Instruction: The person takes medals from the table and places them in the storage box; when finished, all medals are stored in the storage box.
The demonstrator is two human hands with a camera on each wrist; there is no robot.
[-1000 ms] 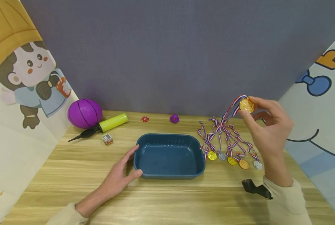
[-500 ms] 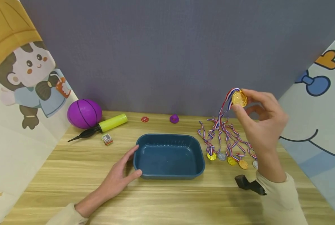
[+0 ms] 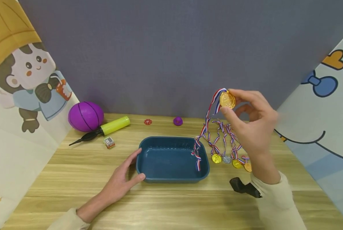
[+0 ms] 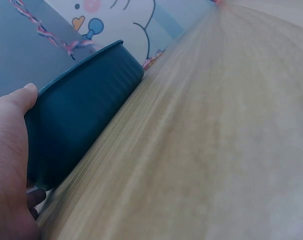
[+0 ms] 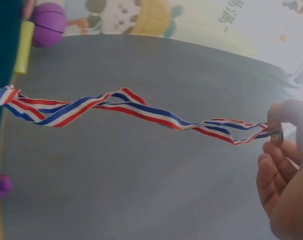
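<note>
Head view: right grip (image 3: 256, 124) pinching gold medal (image 3: 227, 99), ribbon (image 5: 156, 115) trailing into blue basin (image 3: 171, 180); left grip (image 3: 120, 180) spread against basin. Possible fault: twisted ribbon snagging rim, tugging medal loose.

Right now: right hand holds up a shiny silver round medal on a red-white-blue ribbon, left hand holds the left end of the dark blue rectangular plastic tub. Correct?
No: the medal is gold, not silver, per the head view. Rest stands: right hand holds it up on its ribbon, left hand holds the left end of the tub.
</note>
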